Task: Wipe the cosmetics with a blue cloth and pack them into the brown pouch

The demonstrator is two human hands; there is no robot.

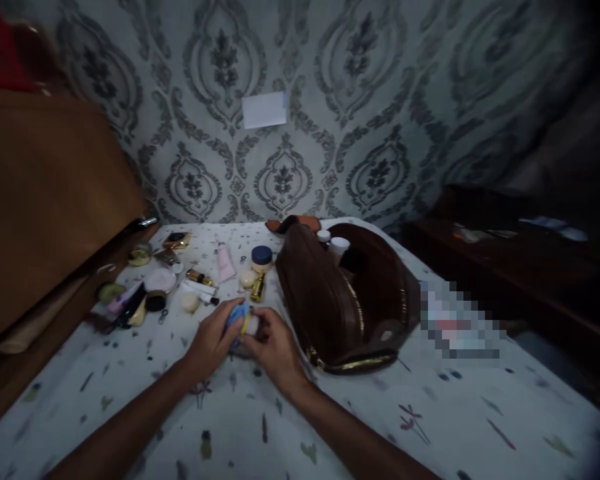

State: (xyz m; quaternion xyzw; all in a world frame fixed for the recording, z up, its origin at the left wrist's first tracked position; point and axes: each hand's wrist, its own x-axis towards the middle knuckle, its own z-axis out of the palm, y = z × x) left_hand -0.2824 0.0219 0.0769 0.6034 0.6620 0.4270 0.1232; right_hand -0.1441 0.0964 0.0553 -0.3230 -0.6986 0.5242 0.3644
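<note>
Close together above the bedsheet, my two hands work at one spot. My left hand is closed around a soft-looking blue cloth with a yellow edge. Between the fingertips of my right hand is a small white round container, pressed against the cloth; fingers hide part of both. Just right of my right hand stands a brown bag, unzipped and gaping, with white-capped containers inside. Beyond my hands lie a gold bottle, a blue-lidded jar and a pink tube.
Several cosmetics, among them a round pale compact and a dark-lidded jar, spread at left beside a wooden board. A patterned wall rises behind. Dark furniture and a blurred-out patch are at right.
</note>
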